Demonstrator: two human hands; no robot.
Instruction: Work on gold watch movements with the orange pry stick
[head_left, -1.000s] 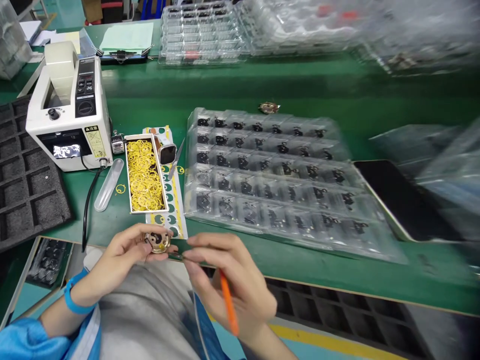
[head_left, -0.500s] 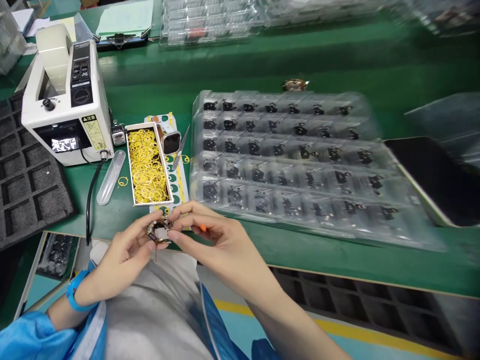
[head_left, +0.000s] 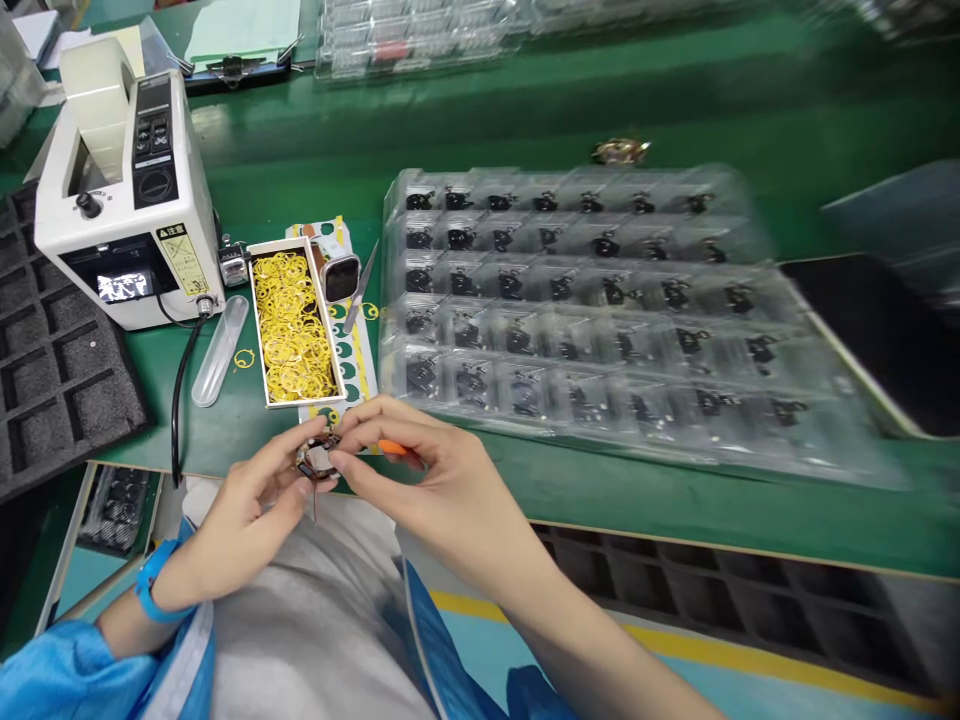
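Both hands meet around a small round electronic assembly (head_left: 320, 459) with a pale middle, a dark and metallic rim and a thin wire hanging below. My left hand (head_left: 259, 505) is closed on its left side, thumb below and fingers above. My right hand (head_left: 420, 465) pinches its right edge with thumb and fingertips. An orange object (head_left: 397, 447) like a tool handle shows behind the right fingers; whether that hand holds it I cannot tell. Just beyond the hands stands a white box (head_left: 264, 370) of thin yellow rings (head_left: 294, 320), beside a smartwatch (head_left: 341, 279) and tweezers (head_left: 361, 288).
A large clear tray (head_left: 555, 425) with dark small parts covers the middle right, next to a black flat device (head_left: 870, 330). Left stand a white tape dispenser (head_left: 124, 200), a clear plastic case (head_left: 220, 352) and a black foam tray (head_left: 67, 370). Another round part (head_left: 621, 151) lies behind the tray.
The view has shifted slightly. The round assembly has turned a little between my fingers, and more of the orange object shows behind my right hand. Both hands keep their hold.
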